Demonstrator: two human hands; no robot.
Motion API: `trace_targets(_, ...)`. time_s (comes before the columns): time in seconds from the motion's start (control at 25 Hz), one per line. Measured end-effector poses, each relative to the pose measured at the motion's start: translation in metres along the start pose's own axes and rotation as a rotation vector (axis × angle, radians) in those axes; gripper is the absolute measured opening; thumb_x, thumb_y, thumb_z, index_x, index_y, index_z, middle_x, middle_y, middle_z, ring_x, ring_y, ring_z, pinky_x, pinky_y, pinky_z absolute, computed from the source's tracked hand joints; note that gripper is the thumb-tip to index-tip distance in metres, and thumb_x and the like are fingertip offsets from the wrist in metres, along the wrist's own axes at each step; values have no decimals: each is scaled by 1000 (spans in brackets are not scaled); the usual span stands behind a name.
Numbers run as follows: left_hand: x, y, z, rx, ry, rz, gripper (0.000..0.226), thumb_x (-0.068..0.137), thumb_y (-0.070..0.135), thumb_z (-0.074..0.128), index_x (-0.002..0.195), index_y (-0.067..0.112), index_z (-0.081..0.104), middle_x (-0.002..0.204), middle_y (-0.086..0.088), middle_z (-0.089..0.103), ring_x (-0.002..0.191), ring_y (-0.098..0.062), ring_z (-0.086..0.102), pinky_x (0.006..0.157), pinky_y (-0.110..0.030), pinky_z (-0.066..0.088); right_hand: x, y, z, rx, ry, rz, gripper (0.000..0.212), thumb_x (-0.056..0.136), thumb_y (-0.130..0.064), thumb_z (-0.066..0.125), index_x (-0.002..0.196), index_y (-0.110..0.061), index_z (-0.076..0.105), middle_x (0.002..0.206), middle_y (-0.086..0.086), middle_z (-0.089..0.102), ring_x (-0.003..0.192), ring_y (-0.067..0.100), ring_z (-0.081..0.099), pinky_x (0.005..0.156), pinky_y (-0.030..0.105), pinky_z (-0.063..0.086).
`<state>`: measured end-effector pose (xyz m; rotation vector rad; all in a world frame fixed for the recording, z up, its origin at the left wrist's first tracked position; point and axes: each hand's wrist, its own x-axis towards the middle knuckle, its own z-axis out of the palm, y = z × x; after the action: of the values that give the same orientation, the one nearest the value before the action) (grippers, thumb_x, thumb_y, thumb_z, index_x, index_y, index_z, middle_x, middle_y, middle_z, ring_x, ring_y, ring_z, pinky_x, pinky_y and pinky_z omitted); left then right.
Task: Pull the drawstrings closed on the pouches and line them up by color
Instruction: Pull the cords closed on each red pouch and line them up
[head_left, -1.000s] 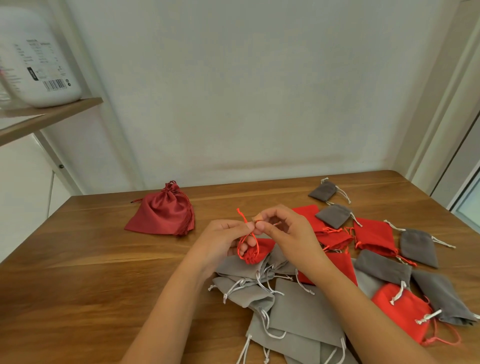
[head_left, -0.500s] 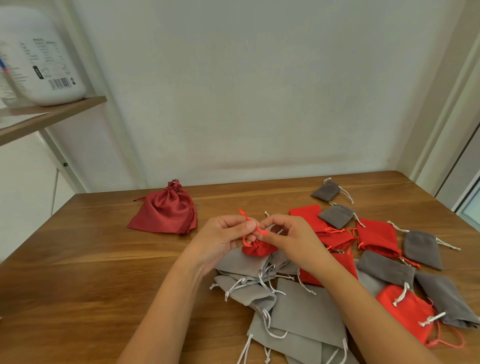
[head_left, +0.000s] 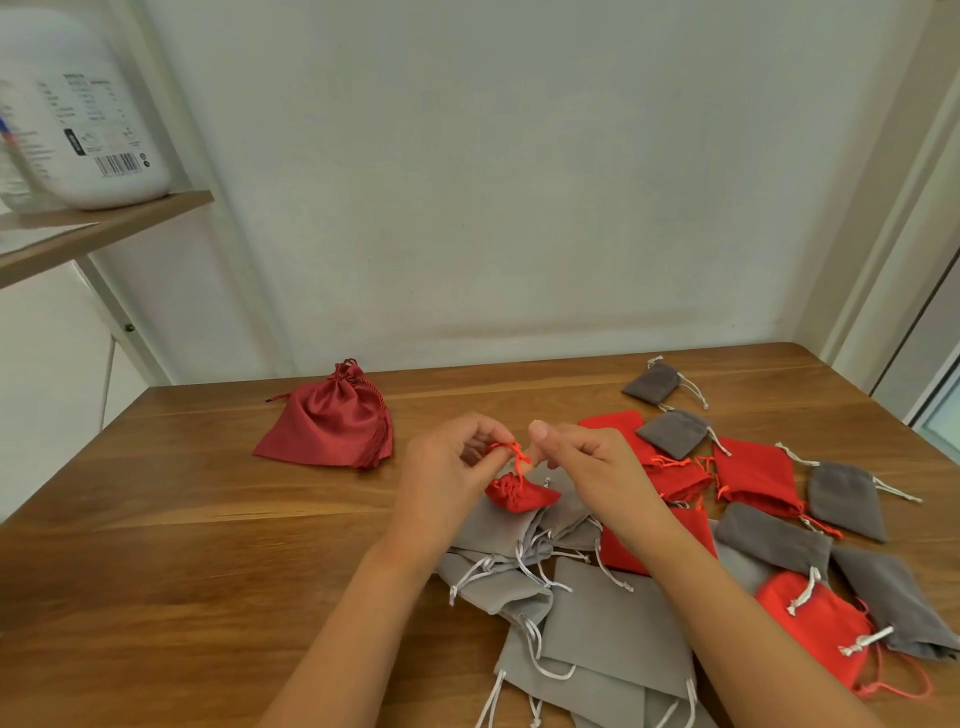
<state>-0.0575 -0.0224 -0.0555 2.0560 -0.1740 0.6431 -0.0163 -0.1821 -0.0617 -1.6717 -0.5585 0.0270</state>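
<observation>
Near edge: light grey velvet pouches, heaped on the wooden desk, white cords loose.
Left hand: fingers pinch the orange drawstring.
Right hand: fingers curled beside the drawstring, thumb raised; grip cannot be told.
Small red velvet pouch: mouth gathered, just below both hands, over the grey heap.
Right side: flat red pouches and dark grey pouches, mixed.
Far left: dark red satin pouch, cinched, lying apart.

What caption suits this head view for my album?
Left hand pinches the orange drawstring of a small red pouch, right hand alongside, over grey and red pouches.
</observation>
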Motion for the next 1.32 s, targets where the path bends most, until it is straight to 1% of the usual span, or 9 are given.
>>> trace_targets(0.2,-2,-3,8,52,47,193,14,75,7,75,82,19,72,77,14,68,72,0,60,65,-13,45,-1,-2,3,49,16,114,43,82,-43,60,41,-27,57,49,-1,40,50,8,35,60,26,33)
trace_targets(0.32,-3,-4,10,-21,27,228,12,74,7,76,83,15,75,82,11,70,76,1,62,67,-14,46,-1,-4,3,209,52,171,28,81,-34,63,57,-21,68,51,0,35,51,8,29,52,20,28)
trace_targets(0.44,0,1,12,-308,-60,-19,3,79,7,71,80,9,72,88,8,72,89,-6,65,80,-24,50,5,-2,-3,406,134,225,29,95,-24,50,73,-12,64,56,0,48,49,6,34,49,17,28)
trace_targets(0.52,1,7,10,-569,-139,-173,13,86,9,63,74,9,58,95,8,73,105,-5,62,86,-20,47,9,-4,-11,610,208,287,32,101,-22,39,74,-12,54,61,-2,59,43,4,37,41,14,29)
trace_targets(0.68,-4,18,10,-861,-242,-246,16,87,19,54,77,12,42,96,-8,74,118,-18,58,97,-21,43,13,-10,-22,884,273,336,33,103,-23,34,74,-13,46,52,-5,54,31,1,27,31,12,21)
trace_targets(0.84,-2,14,12,-848,-211,-269,17,86,20,55,78,11,44,83,-4,72,100,-21,65,103,-37,41,14,-11,-23,967,339,337,32,101,-19,37,70,-13,43,45,-6,44,31,2,30,30,14,25)
trace_targets(1.04,1,9,8,-525,-177,-179,20,90,22,53,77,10,45,73,8,69,84,-9,64,86,-20,47,14,1,-16,1223,286,576,30,100,-26,41,72,-15,46,49,-3,51,34,5,45,36,14,40)
trace_targets(1.16,2,7,5,-427,-110,-167,22,93,26,54,79,10,49,75,6,70,81,-11,62,81,-20,47,12,-1,-15,997,303,525,30,99,-26,44,73,-13,52,57,-1,60,36,4,44,36,13,36)
trace_targets(1.32,5,8,0,-516,-8,-198,32,90,26,49,94,-5,56,82,3,73,87,-11,64,85,-24,47,7,-10,-19,797,106,323,24,92,-28,49,75,-14,59,67,0,66,55,6,57,52,15,47)
